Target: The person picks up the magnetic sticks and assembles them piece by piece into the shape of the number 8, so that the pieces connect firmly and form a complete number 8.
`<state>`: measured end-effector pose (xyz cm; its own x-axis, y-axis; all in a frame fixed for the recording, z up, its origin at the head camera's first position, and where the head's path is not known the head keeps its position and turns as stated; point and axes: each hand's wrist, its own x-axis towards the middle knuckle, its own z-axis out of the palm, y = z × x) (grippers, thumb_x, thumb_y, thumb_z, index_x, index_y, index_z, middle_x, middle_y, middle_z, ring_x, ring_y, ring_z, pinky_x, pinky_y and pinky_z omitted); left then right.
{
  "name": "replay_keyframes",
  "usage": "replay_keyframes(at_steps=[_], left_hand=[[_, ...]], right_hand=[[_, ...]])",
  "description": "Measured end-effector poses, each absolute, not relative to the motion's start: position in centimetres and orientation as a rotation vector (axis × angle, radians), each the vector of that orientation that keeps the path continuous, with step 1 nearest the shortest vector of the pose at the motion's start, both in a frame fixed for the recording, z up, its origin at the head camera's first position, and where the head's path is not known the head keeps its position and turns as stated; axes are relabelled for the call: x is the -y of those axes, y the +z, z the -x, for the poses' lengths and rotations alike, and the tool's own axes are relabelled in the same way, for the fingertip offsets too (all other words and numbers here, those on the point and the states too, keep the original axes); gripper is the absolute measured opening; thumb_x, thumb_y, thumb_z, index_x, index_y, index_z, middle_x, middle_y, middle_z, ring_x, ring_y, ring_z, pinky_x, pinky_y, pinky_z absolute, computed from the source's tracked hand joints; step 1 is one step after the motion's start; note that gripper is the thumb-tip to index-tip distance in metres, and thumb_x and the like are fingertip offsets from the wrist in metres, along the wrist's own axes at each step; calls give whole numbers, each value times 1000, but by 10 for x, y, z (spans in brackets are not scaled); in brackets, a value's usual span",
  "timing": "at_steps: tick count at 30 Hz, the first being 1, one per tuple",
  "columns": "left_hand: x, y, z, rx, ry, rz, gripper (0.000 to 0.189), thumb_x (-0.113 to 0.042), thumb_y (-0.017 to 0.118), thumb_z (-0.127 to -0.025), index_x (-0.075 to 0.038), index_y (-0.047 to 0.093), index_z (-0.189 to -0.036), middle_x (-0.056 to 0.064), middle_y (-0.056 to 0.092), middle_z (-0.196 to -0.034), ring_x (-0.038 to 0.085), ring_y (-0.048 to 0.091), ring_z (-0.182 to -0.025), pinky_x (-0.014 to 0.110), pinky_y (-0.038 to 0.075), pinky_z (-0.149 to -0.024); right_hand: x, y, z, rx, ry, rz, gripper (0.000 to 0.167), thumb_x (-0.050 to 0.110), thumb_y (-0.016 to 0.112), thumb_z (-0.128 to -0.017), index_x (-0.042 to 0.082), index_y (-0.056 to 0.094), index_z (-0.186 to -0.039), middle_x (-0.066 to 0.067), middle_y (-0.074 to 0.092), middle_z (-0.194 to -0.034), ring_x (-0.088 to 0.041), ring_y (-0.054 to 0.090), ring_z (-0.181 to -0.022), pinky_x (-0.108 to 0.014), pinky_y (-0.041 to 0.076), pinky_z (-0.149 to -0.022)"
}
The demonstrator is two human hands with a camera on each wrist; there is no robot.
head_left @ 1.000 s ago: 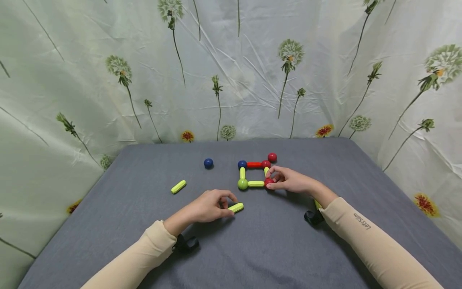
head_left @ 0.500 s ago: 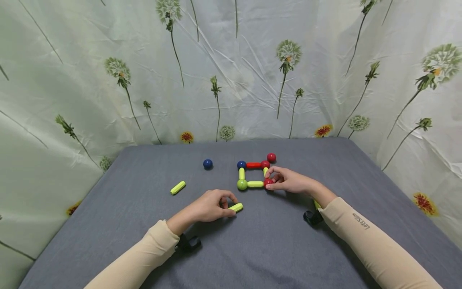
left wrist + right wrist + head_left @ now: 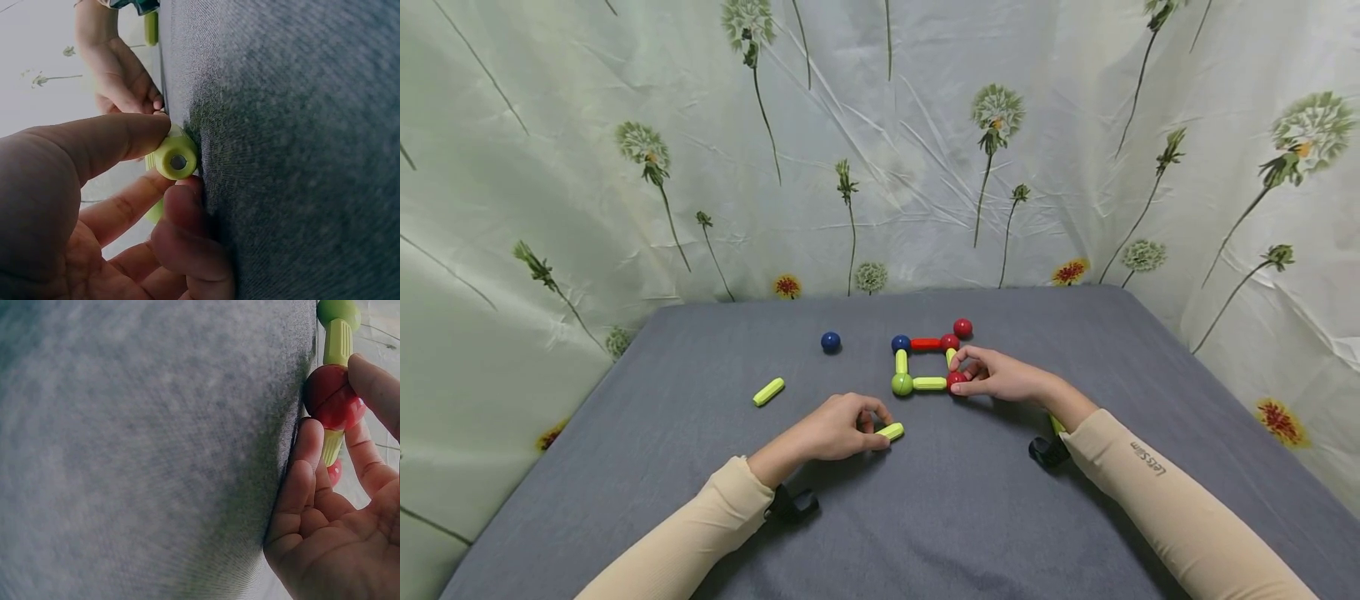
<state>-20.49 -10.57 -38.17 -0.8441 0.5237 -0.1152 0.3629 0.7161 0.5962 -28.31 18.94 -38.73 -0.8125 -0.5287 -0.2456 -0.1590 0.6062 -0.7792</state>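
Observation:
Between thumb and fingers my left hand (image 3: 842, 427) pinches a yellow-green magnetic rod (image 3: 891, 431) low over the cloth. Its round end with a metal disc (image 3: 178, 162) faces the left wrist view. My right hand (image 3: 1003, 375) grips a red ball (image 3: 334, 397), the near right corner of a square of rods and balls. The square's other corners are a green ball (image 3: 902, 384), a blue ball (image 3: 901, 343) and a second red ball (image 3: 950, 342). A red rod (image 3: 926, 343) forms the far side; yellow-green rods (image 3: 929, 384) form the others, the right one partly hidden by my fingers.
A loose red ball (image 3: 962, 327) lies just behind the square. Farther left are a loose blue ball (image 3: 831, 342) and a yellow-green rod (image 3: 768, 392). Another yellow-green rod (image 3: 1056, 423) shows partly under my right wrist. A flowered curtain (image 3: 917, 167) hangs behind the grey cloth-covered table (image 3: 955, 517).
The head view has drifted slightly, so the scene sits a little farther left. Both hands keep their hold on the rod and the red ball.

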Motion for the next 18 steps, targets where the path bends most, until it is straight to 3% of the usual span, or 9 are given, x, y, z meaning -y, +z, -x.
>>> replay_keyframes(at_steps=[18], left_hand=[[102,-378,206,-2628,852,-664,16,-29,67,-85,-23,67,-100,-5,62,-73,9,53,-58,26,41,-55]], right_hand=[[-189,-387,283,-2371,-1092,561,40,34,67,-86,17,48,-116,-8,57,-99,-20,53,-85,-30,40,-69]])
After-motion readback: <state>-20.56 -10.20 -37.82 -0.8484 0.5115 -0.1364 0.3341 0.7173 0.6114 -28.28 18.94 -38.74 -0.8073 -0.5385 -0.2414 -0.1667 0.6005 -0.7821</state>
